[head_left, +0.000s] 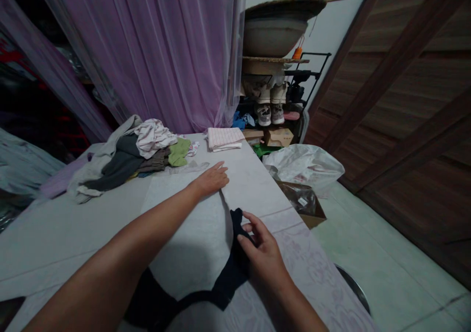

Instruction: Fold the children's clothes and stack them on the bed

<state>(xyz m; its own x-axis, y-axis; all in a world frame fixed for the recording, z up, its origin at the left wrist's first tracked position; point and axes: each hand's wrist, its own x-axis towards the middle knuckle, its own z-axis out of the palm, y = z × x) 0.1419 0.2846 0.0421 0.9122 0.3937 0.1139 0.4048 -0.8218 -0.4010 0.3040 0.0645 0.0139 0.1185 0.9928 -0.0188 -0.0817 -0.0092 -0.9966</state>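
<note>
At lower centre, the right hand pinches the garment in a thumb-and-finger grip, apparently to steady it; mid-frame, the left hand extends loosely, its hold unclear.

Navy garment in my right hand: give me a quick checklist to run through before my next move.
1. Right hand gripping the navy garment: ok, near its upper end.
2. Left hand holding something: cannot tell.
3. Whole navy garment in sight: not ok, the left forearm covers part.
4. Folded striped cloth apart from the navy garment: ok.
5. Clothes pile apart from it too: ok, farther back on the left.
</note>
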